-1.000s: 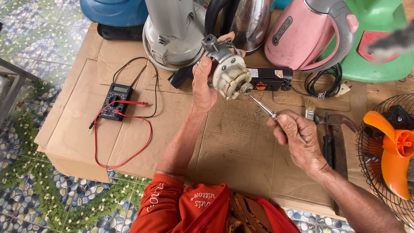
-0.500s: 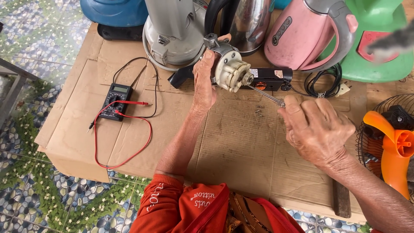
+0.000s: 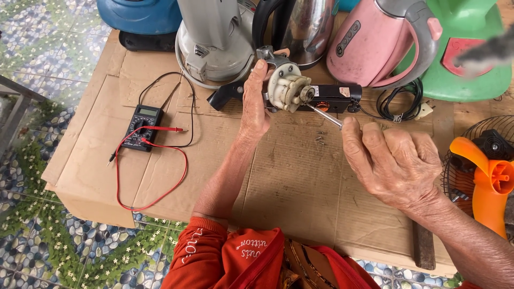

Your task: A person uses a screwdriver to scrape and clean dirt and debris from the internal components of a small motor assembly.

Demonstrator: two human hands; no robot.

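Observation:
My left hand [image 3: 254, 104] grips a small cream-coloured fan motor [image 3: 288, 88], holding it upright above the cardboard sheet [image 3: 289, 176]. My right hand [image 3: 393, 160] is closed around a screwdriver [image 3: 326, 115]; its metal shaft points up-left and the tip touches the motor's face near the shaft. A few loose screws [image 3: 320, 137] lie on the cardboard just below the motor.
A black multimeter [image 3: 142, 126] with red and black leads lies at left. Behind stand a grey appliance base [image 3: 214, 43], a steel kettle [image 3: 302, 27], a pink kettle [image 3: 383, 45] and a green appliance [image 3: 471, 48]. A black tool [image 3: 332, 97] lies under the motor. Orange fan blades [image 3: 490, 179] sit at right.
My right hand has lifted off the cardboard and moved up-left, bringing the screwdriver tip onto the motor. The left hand tilted the motor slightly and kept it in place.

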